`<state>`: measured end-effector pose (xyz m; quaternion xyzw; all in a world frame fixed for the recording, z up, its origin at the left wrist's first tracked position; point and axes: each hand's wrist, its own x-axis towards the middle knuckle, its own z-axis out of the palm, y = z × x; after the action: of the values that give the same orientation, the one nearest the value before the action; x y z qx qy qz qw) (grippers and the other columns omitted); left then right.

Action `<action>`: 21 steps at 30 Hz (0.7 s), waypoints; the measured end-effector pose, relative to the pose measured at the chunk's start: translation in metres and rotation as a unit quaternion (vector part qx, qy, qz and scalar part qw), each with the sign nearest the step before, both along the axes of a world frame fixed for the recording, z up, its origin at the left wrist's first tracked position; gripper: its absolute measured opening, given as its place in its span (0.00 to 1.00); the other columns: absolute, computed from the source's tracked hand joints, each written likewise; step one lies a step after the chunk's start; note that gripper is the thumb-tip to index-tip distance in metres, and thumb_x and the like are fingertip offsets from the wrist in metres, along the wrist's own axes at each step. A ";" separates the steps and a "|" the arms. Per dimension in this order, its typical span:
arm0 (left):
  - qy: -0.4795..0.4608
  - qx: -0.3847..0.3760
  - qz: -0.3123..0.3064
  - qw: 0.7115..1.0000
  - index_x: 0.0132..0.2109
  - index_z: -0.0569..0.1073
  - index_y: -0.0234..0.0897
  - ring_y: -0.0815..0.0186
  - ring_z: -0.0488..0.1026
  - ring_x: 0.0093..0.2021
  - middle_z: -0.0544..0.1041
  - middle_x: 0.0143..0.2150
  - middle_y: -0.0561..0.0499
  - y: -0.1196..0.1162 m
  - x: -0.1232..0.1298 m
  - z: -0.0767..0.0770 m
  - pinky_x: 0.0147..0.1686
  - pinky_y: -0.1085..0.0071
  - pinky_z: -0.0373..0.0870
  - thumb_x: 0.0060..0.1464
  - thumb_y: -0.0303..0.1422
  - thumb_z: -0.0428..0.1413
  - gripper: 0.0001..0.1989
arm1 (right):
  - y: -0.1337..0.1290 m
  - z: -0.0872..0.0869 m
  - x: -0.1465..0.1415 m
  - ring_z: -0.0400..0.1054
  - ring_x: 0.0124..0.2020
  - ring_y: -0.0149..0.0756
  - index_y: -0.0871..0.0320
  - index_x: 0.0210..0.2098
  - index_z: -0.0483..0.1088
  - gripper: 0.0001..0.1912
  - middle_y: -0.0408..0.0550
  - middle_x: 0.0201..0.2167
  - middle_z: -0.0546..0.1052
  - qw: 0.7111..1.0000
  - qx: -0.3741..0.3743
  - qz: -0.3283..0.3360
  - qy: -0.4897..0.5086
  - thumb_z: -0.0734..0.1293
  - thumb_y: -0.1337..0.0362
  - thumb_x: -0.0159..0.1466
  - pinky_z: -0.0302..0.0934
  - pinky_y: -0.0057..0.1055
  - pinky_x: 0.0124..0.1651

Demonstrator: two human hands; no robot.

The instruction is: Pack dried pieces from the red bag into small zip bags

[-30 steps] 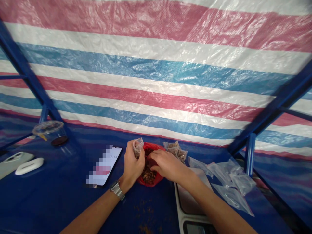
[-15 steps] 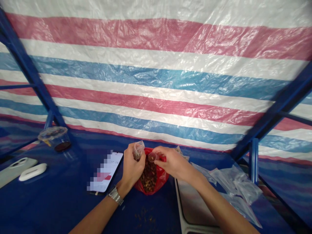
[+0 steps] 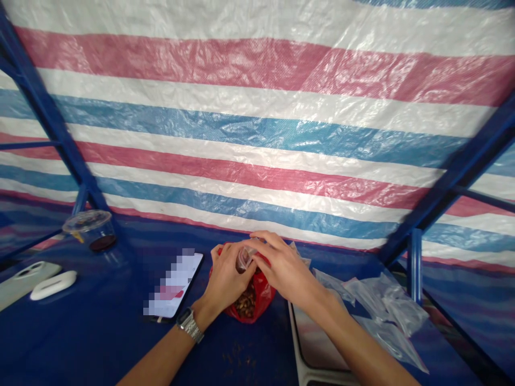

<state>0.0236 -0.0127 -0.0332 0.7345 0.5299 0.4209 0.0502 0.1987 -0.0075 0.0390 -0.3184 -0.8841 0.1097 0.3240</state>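
Observation:
My left hand [image 3: 228, 273] is closed around a small clear plastic bag [image 3: 243, 259], held over a red plastic bag [image 3: 265, 296]. Brown, nut-like pieces [image 3: 246, 304] fill the red bag. Bent over the small bag's mouth, my right hand [image 3: 281, 266] has its thumb and fingers pinched on a small clear cup, which those fingers mostly hide. The two hands meet at the small bag's opening. How much lies in the small bag cannot be made out.
Left of the hands lies a lit phone [image 3: 181, 289]. Farther left are a clear tub [image 3: 90, 230], another phone [image 3: 24, 281] and a white case [image 3: 53, 285]. A scale-like device [image 3: 317, 335] sits under my right forearm, with clear bags [image 3: 374, 300] beyond. Crumbs dot the blue table [image 3: 100, 332].
My right hand has moved left with the small cup, up against the small bag's mouth. The left hand has shifted slightly right, and its fingers cover more of the bag.

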 end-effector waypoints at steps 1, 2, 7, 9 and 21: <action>-0.001 0.000 0.000 1.000 0.51 0.72 0.43 0.54 0.75 0.51 0.81 0.48 0.49 0.000 0.000 0.000 0.57 0.53 0.57 0.64 0.33 0.57 0.09 | -0.001 -0.001 0.000 0.67 0.63 0.44 0.47 0.63 0.71 0.24 0.51 0.62 0.72 1.000 0.007 0.004 -0.005 0.61 0.73 0.72 0.64 0.47 0.67; -0.002 0.000 0.002 1.000 0.50 0.72 0.42 0.54 0.75 0.51 0.81 0.47 0.49 0.000 0.000 0.000 0.57 0.53 0.58 0.64 0.33 0.57 0.08 | -0.001 -0.001 -0.001 0.67 0.63 0.45 0.46 0.64 0.71 0.25 0.51 0.62 0.72 1.000 0.012 0.012 -0.006 0.61 0.73 0.72 0.64 0.48 0.67; -0.009 -0.003 0.007 1.000 0.49 0.72 0.42 0.55 0.75 0.50 0.80 0.46 0.49 0.001 0.000 0.000 0.56 0.54 0.59 0.64 0.33 0.57 0.07 | 0.001 -0.001 0.000 0.67 0.63 0.45 0.42 0.66 0.69 0.27 0.50 0.61 0.72 0.999 0.029 0.030 0.006 0.61 0.72 0.73 0.65 0.48 0.66; -0.016 -0.004 0.009 1.000 0.48 0.71 0.42 0.55 0.75 0.50 0.80 0.46 0.49 0.001 -0.001 0.001 0.57 0.53 0.59 0.64 0.35 0.57 0.07 | 0.003 -0.002 0.001 0.67 0.64 0.46 0.44 0.65 0.69 0.25 0.51 0.61 0.72 0.999 0.036 0.003 0.020 0.61 0.71 0.73 0.64 0.49 0.67; -0.145 -0.011 0.113 0.983 0.44 0.68 0.41 0.58 0.75 0.38 0.76 0.34 0.54 0.011 -0.015 0.003 0.52 0.55 0.65 0.64 0.38 0.55 0.07 | -0.012 -0.010 0.001 0.69 0.56 0.50 0.57 0.55 0.71 0.15 0.55 0.52 0.75 0.983 -0.030 -0.008 -0.180 0.69 0.69 0.68 0.62 0.48 0.61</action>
<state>0.0088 -0.0012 -0.0299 0.6003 0.6012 0.5203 0.0869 0.1993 -0.0193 0.0291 -0.3494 -0.9218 0.0746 0.1503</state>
